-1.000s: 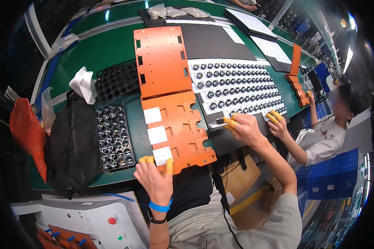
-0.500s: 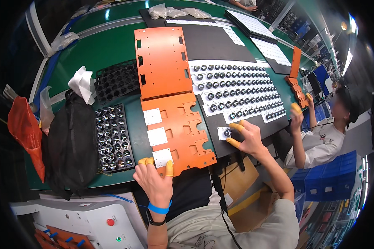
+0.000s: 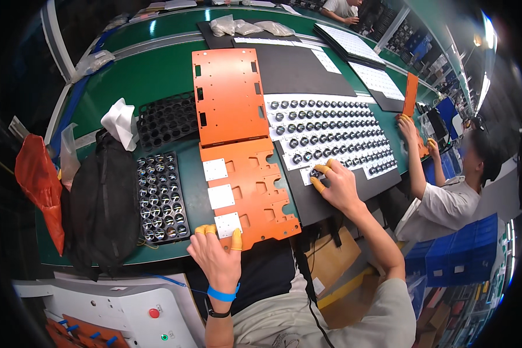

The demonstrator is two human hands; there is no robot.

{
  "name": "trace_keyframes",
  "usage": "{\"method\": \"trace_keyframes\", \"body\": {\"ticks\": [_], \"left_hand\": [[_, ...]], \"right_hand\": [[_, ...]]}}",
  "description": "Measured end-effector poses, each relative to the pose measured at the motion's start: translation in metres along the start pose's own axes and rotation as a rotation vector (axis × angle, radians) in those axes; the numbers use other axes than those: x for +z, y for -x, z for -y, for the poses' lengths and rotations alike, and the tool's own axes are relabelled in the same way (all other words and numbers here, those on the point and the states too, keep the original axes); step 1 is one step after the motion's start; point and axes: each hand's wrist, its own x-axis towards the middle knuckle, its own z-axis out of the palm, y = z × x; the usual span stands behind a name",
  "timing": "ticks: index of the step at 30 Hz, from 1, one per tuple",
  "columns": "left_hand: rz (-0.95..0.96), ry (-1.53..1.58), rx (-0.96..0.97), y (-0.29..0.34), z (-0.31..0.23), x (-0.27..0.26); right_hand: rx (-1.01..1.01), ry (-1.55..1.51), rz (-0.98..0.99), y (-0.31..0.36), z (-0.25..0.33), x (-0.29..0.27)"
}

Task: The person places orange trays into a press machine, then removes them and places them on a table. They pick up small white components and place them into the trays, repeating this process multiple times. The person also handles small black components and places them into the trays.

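Observation:
My right hand, with yellow finger cots, pinches a black round lens-like part on a small white plate. That plate lies at the near-left end of rows of similar plates with black round parts on a black board. My left hand, also in yellow finger cots, rests with thumb and fingers apart at the near-left corner of an orange fixture. Its thumb touches a white square plate there. Two more white plates sit farther up the fixture; its orange lid stands opened behind.
Left of the fixture stands a black tray of round parts, with another dark tray behind. A black bag and a red bag lie farther left. At right, a co-worker handles another orange fixture.
My right hand has moved slightly up and left with the white plate, bringing it against the rows. My left hand stays at the fixture's corner. The co-worker's hand has reached toward the orange fixture.

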Motion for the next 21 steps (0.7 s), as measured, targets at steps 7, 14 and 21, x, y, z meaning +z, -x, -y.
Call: {"method": "trace_keyframes", "body": {"ticks": [7,14,21], "left_hand": [[0.013,0.013,-0.007,0.000,-0.003,-0.004],[-0.005,0.059,-0.043,0.000,-0.007,-0.005],[-0.060,0.137,-0.097,0.001,-0.015,-0.007]], "right_hand": [[0.028,-0.006,0.032,-0.003,0.001,0.000],[0.034,0.023,0.012,-0.005,0.004,-0.004],[-0.103,-0.222,-0.048,0.005,0.068,-0.008]]}}
